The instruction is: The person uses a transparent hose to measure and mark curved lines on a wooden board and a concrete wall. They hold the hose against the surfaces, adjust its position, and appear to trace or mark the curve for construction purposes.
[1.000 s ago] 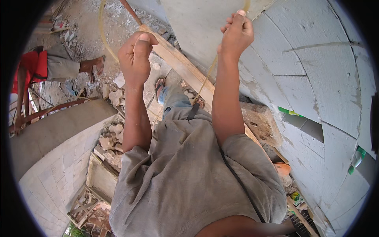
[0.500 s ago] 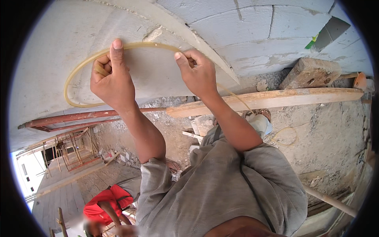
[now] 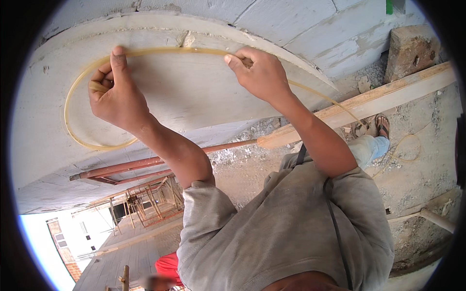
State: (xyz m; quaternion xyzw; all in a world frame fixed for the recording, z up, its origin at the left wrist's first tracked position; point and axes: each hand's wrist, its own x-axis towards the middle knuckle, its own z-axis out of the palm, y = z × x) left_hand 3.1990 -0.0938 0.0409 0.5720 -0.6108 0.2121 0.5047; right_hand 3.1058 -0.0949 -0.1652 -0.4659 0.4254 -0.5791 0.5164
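Observation:
A thin, translucent yellowish hose (image 3: 170,50) runs in a nearly level line between my hands, in front of a pale, smooth concrete surface. My left hand (image 3: 114,94) is closed round it, thumb pointing up; a short piece of hose shows between the curled fingers. From there the hose bends down at the far left into a wide loop that passes behind my left forearm. My right hand (image 3: 262,75) pinches the hose between thumb and fingers. Past that hand it slopes down to the right, across a timber beam toward the ground.
A long timber beam (image 3: 359,104) and reddish metal bars (image 3: 141,166) lie below the wall. A rough block (image 3: 412,53) stands at the upper right. Near my sandalled foot (image 3: 382,125), more hose coils on gritty ground. A person in red (image 3: 167,266) is partly visible at lower left.
My hands are farther apart along the hose, the left one farther left and the right one farther right. The view has shifted and tilted; less of the person in red shows.

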